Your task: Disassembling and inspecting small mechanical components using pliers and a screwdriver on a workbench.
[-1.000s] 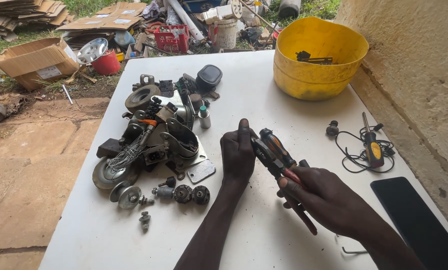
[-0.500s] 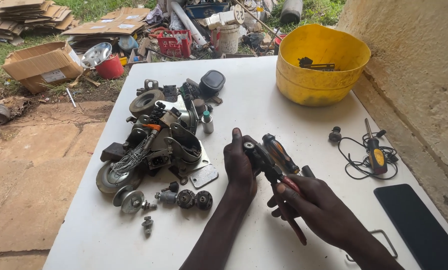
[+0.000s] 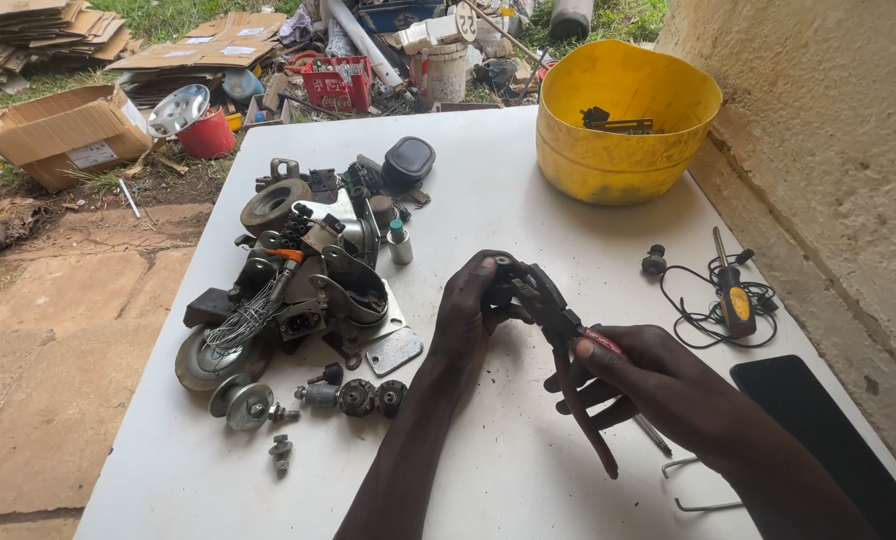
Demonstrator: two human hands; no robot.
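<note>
Near the middle of the white table [image 3: 528, 210], the right hand [image 3: 658, 385] grips the red-and-black handles of the pliers [image 3: 558, 330], while the left hand's [image 3: 473, 310] fingers [image 3: 488, 268] pinch a small dark part at the tool's nose. The work looks mid-way: that piece is in hand, but the heap of metal parts [image 3: 298, 275] toward the left edge sits untouched.

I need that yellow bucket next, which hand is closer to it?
Left, narrowly. The left hand sits below and left of the yellow bucket; the right hand, gripping the pliers, lies lower, nearer the person.
</note>
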